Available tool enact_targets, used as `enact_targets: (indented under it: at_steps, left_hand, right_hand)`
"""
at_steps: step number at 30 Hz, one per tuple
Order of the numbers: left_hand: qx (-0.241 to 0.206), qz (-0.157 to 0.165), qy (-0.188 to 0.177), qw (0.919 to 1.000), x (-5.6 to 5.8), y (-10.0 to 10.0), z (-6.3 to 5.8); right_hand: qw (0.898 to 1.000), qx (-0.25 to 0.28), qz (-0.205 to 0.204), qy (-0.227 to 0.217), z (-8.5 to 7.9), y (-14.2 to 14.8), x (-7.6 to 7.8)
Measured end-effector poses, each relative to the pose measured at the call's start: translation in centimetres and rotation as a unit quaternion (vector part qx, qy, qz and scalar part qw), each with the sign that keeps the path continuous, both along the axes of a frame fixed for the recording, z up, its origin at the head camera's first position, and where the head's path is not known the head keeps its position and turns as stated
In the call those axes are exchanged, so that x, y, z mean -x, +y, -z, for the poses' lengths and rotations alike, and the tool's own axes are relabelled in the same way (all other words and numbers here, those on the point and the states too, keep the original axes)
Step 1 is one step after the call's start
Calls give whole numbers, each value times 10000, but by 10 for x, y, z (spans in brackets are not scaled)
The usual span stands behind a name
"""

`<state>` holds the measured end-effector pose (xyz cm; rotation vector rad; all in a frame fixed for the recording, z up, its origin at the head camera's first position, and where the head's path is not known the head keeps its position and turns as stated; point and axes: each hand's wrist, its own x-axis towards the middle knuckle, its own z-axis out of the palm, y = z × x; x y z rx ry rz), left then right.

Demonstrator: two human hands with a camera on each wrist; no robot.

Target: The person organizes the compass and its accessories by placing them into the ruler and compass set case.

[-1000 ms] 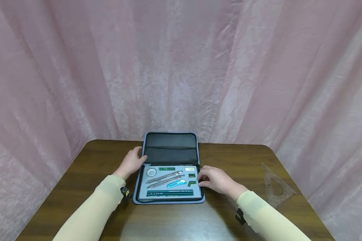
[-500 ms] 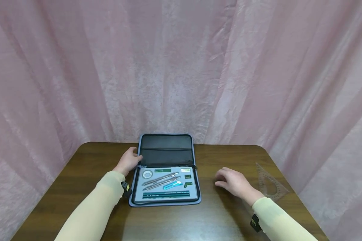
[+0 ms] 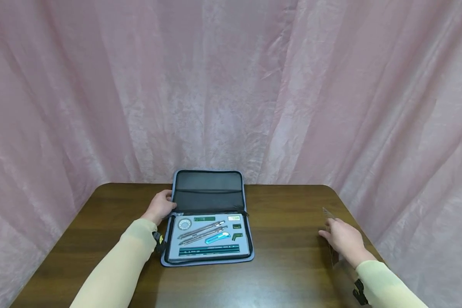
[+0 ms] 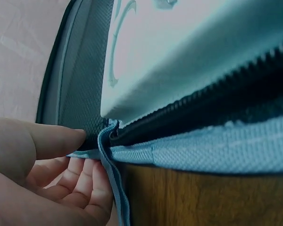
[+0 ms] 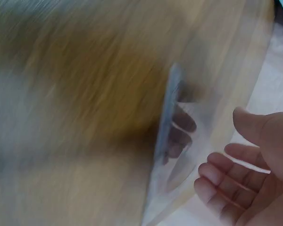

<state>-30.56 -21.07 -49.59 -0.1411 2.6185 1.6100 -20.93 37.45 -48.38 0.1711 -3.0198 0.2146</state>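
A blue-edged zip case (image 3: 209, 192) lies unfolded on the table, its black lid toward the curtain. Its lower half holds a pale tray (image 3: 223, 253) with a round dial, two slim silver tools, a light-blue cutter (image 3: 217, 238), dark green pencils (image 3: 209, 250) and small green pieces. My left hand (image 3: 159, 207) grips the case's left edge near the fold, thumb on top, fingers underneath, as the left wrist view shows. At the table's right side, my right hand (image 3: 345, 240) is over a clear plastic set square (image 5: 164, 117), mostly hiding it from the head view. Its fingers are loosely bent and apart from the set square.
The brown wooden table (image 3: 285, 239) has rounded far corners. Behind it hangs a pink curtain (image 3: 231, 94). A blue strap (image 4: 112, 174) dangles from the case beside the left fingers. The right wrist view is partly blurred.
My right hand has moved from the case's right edge across the table to the set square. My left hand has stayed on the case. The head view has shifted slightly.
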Motion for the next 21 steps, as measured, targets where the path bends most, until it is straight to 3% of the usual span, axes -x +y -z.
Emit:
enact_targets:
  at_steps: [11, 16, 21]
  left_hand:
    - [-62, -132, 199, 9997, 1, 5, 1]
    - [-52, -83, 201, 9998, 4, 7, 5]
    - [-87, -20, 309, 9995, 6, 9, 8]
  right_hand:
    - [9936, -139, 1044, -415, -3, 41, -12]
    - [9830, -285, 1425, -1119, -5, 49, -10]
    - [9721, -413, 1557, -1705, -8, 61, -5]
